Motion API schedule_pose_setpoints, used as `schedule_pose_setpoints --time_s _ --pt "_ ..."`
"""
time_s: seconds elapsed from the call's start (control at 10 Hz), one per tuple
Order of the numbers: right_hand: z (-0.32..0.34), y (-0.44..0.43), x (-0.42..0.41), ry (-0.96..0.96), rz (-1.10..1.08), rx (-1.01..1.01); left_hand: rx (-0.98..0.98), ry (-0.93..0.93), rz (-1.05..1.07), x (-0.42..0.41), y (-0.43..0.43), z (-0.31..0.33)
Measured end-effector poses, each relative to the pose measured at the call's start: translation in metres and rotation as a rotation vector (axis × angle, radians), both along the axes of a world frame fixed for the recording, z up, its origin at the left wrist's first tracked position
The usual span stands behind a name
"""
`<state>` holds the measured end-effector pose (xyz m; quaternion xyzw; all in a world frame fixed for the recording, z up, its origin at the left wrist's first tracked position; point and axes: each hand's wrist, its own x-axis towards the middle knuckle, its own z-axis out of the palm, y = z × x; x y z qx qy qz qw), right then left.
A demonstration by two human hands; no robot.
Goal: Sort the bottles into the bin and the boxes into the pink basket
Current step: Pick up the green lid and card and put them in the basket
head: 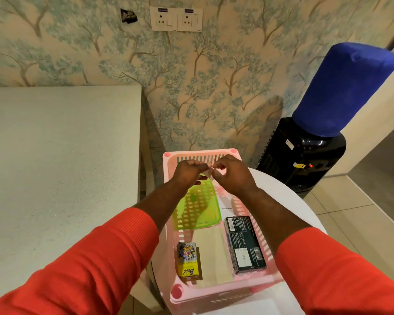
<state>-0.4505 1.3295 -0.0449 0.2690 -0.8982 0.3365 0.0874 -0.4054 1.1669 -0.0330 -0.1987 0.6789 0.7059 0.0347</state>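
The pink basket [233, 153] stands on a round white table. Inside it lie a yellow box [189, 261] at the front left, a black box [245, 243] at the front right, a pale flat box [210, 258] between them and a green perforated lid [197, 206] further back. My left hand [188, 172] and my right hand [230, 173] hover together over the basket's far half. Their fingertips pinch a small clear scrap [210, 173] between them. No bottle and no bin is in view.
A grey-white countertop [59, 167] fills the left side. The round white table [287, 201] holds the basket. A black water dispenser [303, 155] with a blue-covered bottle [344, 89] stands at the right, against the wallpapered wall. Tiled floor lies at the far right.
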Motion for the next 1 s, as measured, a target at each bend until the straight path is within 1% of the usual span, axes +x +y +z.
schedule_pose_setpoints --time_s 0.1,0.2,0.3,0.4,0.6,0.7,0.8,0.9,1.0 --pt "-0.014 0.006 -0.009 -0.134 -0.058 0.047 0.003 -0.026 0.03 -0.008 0.001 -0.007" --pt "-0.027 0.008 -0.01 -0.23 -0.077 0.039 0.012 -0.055 0.02 -0.011 0.002 -0.015" --pt "-0.044 0.006 -0.009 -0.346 -0.14 -0.068 0.01 -0.08 -0.001 -0.013 0.007 -0.027" --pt "-0.051 0.004 -0.009 -0.381 -0.205 -0.126 0.02 -0.081 -0.01 -0.014 0.011 -0.033" --pt "-0.057 0.005 -0.019 -0.334 -0.24 -0.002 0.027 -0.084 -0.07 -0.021 0.025 -0.046" --pt "-0.065 0.006 -0.026 -0.298 -0.307 0.178 -0.016 -0.077 -0.078 -0.025 0.029 -0.05" --pt "-0.067 0.006 -0.031 -0.297 -0.338 0.263 -0.035 -0.078 -0.065 -0.026 0.028 -0.05" --pt "-0.063 0.006 -0.027 -0.285 -0.325 0.339 -0.108 -0.064 -0.051 -0.019 0.022 -0.046" --pt "-0.062 0.008 -0.024 -0.267 -0.329 0.303 -0.175 -0.035 -0.037 -0.016 0.017 -0.044"
